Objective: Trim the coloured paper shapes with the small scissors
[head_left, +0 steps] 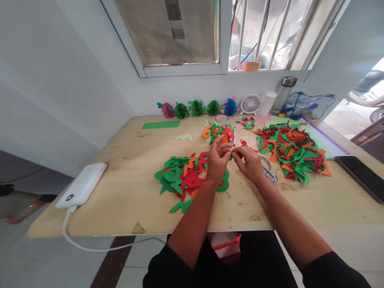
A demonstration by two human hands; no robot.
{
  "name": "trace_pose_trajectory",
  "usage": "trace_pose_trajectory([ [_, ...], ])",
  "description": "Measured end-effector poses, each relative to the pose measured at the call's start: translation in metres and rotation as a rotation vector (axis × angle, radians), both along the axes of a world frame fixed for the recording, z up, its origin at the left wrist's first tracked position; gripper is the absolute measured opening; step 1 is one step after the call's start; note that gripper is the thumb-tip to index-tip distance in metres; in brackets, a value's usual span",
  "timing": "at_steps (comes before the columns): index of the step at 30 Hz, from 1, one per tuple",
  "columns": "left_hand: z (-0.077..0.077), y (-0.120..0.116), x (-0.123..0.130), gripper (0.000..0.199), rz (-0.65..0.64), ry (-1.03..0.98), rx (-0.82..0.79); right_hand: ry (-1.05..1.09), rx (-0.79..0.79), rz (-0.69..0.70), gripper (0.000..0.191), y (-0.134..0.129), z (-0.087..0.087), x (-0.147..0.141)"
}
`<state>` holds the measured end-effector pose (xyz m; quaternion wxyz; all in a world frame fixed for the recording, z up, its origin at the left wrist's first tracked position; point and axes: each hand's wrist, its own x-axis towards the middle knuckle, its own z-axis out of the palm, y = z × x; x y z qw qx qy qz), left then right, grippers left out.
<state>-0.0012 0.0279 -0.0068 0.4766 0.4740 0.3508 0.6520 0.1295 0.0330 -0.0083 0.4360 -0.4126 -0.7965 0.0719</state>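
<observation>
My left hand (219,159) and my right hand (248,162) meet at the fingertips above the middle of the wooden table (126,160). Between the pinched fingertips shows a small dark green piece (231,155), mostly hidden by the fingers. Beneath and left of my left hand spreads a pile of green, red and orange cut paper shapes (192,178). A smaller pile of paper bits (221,131) lies just beyond the hands, beside a pen (234,137). A blue-grey cutter (269,174) and a tape roll (265,163) rest right of my right hand.
Paper scraps (295,150) heap at the right, near a black phone (361,176). A white power bank (82,186) with a cable is at the left. Paper figures (197,108), a small fan (251,104), a bottle (283,95) and a clear bag (309,106) line the wall.
</observation>
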Motion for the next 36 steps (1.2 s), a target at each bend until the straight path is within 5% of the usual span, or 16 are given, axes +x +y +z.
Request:
trace_pose_trajectory([
  [6, 0.003, -0.002, 0.0, 0.056, 0.013, -0.014, -0.007, 0.185, -0.052, -0.079, 0.015, -0.001, 0.002, -0.001],
  [17, 0.0, -0.003, 0.005, 0.057, 0.046, 0.073, 0.03, 0.489, -0.536, -0.03, 0.028, 0.007, 0.001, 0.0],
  [30, -0.007, -0.002, 0.005, 0.061, 0.075, 0.252, 0.022, 0.689, -0.579, 0.005, 0.025, 0.005, 0.007, -0.003],
  [36, 0.0, -0.004, 0.004, 0.061, -0.006, 0.173, -0.02, 0.735, -0.562, -0.009, 0.025, 0.005, 0.009, -0.003],
])
